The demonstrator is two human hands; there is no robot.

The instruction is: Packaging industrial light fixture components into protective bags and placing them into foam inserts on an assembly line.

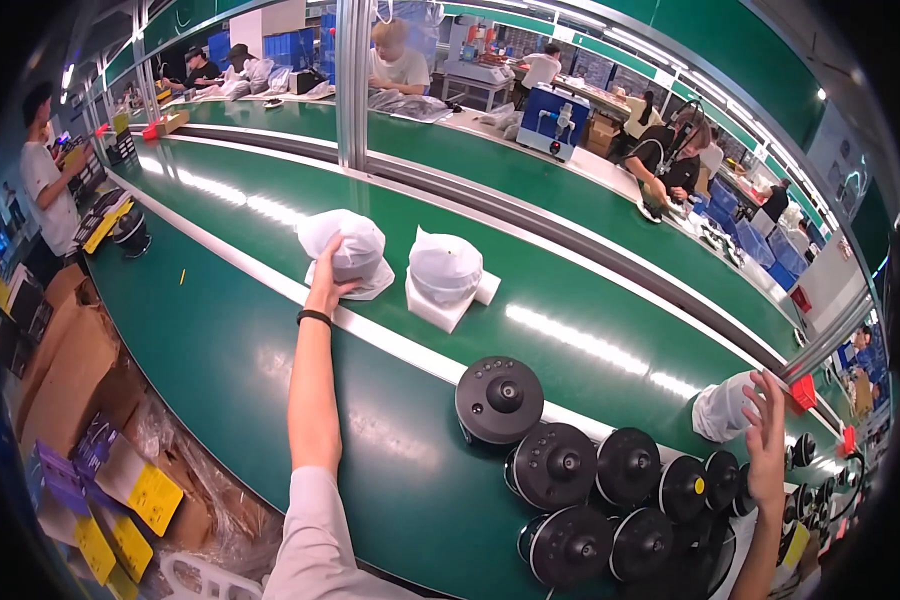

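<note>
My left hand (pixel 336 275) is closed around the lower side of a rounded object in a white bag (pixel 347 240), standing on the green conveyor belt. To its right is a second white-bagged object (pixel 445 268), with a pale block-like base and a short white cylinder at its side. Far right, my right hand (pixel 765 430) is raised with its fingers apart, beside another white-wrapped object (pixel 718 408) on the belt; whether they touch, I cannot tell. Between my arms, several round black devices (pixel 500 398) with a central knob stand on the green worktable (pixel 200 330).
A metal post (pixel 352 90) rises at the belt's far side. Open cardboard boxes (pixel 75 350) and black-and-yellow cartons (pixel 150 490) lie lower left. A blue machine (pixel 552 122) stands across the belt. A person (pixel 45 185) stands at left; another person (pixel 670 160) works at far right.
</note>
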